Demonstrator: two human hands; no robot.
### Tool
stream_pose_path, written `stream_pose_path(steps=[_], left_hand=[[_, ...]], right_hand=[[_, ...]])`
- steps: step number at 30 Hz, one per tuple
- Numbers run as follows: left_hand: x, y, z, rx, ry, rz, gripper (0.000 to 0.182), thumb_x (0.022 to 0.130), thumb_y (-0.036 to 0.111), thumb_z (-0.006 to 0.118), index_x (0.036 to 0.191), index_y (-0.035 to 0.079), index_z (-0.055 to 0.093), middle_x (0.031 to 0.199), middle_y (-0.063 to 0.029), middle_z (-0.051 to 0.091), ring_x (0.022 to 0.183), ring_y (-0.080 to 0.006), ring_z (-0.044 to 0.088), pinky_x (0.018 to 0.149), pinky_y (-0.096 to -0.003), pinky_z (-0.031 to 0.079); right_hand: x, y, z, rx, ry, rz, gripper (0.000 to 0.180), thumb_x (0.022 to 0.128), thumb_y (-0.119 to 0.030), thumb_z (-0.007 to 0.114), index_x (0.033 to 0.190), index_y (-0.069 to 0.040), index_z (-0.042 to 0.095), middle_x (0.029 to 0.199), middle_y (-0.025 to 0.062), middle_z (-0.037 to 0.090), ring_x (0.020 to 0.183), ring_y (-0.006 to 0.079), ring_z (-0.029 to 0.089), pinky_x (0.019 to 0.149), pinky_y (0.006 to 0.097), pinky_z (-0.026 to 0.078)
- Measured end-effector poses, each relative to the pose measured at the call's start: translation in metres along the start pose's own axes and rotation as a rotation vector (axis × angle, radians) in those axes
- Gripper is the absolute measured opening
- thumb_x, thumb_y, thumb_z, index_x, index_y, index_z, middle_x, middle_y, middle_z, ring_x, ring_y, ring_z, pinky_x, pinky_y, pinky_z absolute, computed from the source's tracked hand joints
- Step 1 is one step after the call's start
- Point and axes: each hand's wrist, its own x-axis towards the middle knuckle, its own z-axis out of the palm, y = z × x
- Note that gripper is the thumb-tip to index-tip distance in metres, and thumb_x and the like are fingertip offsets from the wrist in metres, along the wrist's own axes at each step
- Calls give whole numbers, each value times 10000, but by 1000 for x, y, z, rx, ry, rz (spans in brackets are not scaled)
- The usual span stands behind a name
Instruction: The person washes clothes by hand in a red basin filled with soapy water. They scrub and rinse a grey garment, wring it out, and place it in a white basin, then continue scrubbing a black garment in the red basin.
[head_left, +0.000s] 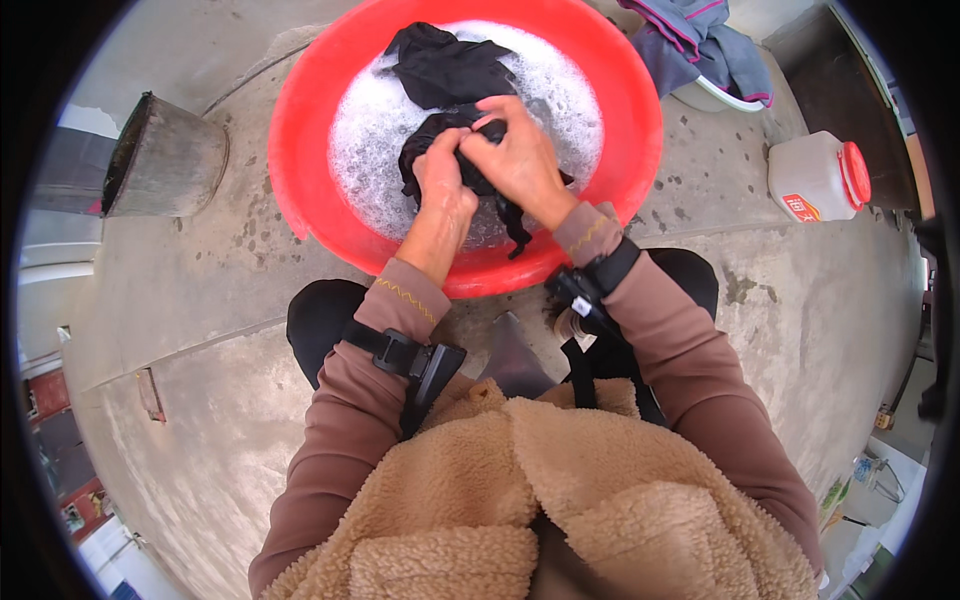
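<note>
A large red plastic basin (630, 112) stands on the floor before me, holding white soap suds (360, 150). Dark cloth is bunched between my two hands over the water. My left hand (444, 174) grips the near black cloth (421, 142) with its fingers curled in. My right hand (523, 154) pinches the same cloth from the other side, its thumb close to the left fingers. A wet strip of it hangs down toward the basin's near wall. Beyond my hands, more black fabric (454, 67) lies on the foam; whether the two pieces join is hidden.
On the left stands a worn metal bucket (169, 157). To the right are a light tub (716, 97) heaped with grey pink-edged cloth (705, 45) and a whitish plastic jar (806, 176) with a red lid. Water spots mark the concrete floor (780, 337).
</note>
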Motion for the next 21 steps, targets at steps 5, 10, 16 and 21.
stream_pose_path(steps=[5, 10, 16, 21], left_hand=[[7, 1, -7, -82, -18, -233, 74, 813, 83, 662, 875, 46, 649, 849, -50, 637, 753, -189, 625, 681, -371, 523], [0, 10, 2, -155, -230, -278, 208, 844, 109, 689, 1030, 37, 628, 1003, -108, 670, 944, -279, 657, 886, -442, 523], [-9, 26, 5, -461, -213, -528, 834, 833, 631, 659, 1304, -34, 486, 1385, -201, 469, 1310, -336, 427, 1139, -471, 333], [-5, 31, 5, -279, -366, -290, 421, 937, 353, 642, 1158, -4, 601, 1171, -127, 650, 1134, -267, 589, 1083, -457, 401]], right_hand=[[-22, 8, 14, -172, 91, -149, 207, 850, -272, 680, 917, -82, 635, 903, 190, 643, 842, 424, 623, 736, 445, 514], [31, 82, -16, -193, 172, -31, 451, 877, -455, 658, 867, -4, 653, 828, 261, 673, 823, 398, 671, 716, 458, 524], [31, 63, -35, 408, -58, 287, 357, 897, -324, 707, 890, 32, 695, 853, 69, 690, 794, 116, 612, 731, 269, 498], [18, 36, -45, 466, -383, 251, 365, 924, -289, 669, 1127, 15, 666, 1073, 87, 682, 1025, 141, 614, 871, 303, 504]])
